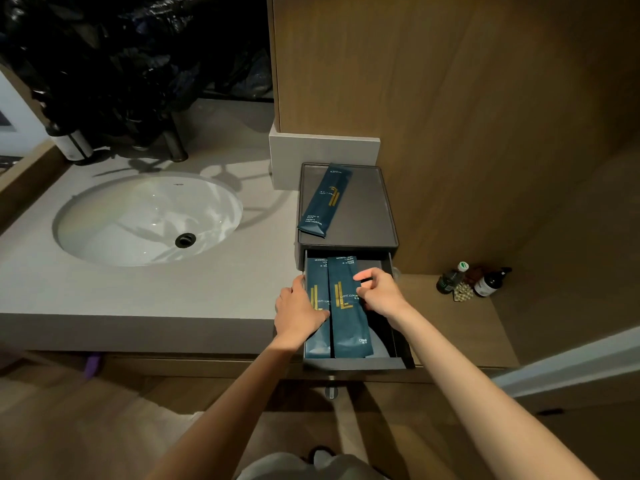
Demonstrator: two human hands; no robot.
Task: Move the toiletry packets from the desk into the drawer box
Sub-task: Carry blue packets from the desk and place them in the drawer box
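A dark grey drawer box (375, 202) stands on the counter with its drawer (353, 363) pulled out toward me. Two dark blue toiletry packets with gold lettering lie side by side in the drawer, a left packet (317, 271) and a right packet (346, 323). My left hand (298, 311) rests on the left packet at the drawer's left wall. My right hand (377, 291) pinches the right edge of the right packet. A third blue packet (327, 200) lies slanted on the box's top tray.
A white oval sink (149, 220) is set in the grey counter (104, 296) to the left, with a faucet (175, 142) and black plastic bags behind it. Wooden panelling rises on the right. Small bottles (486, 282) stand on a lower wooden ledge at the right.
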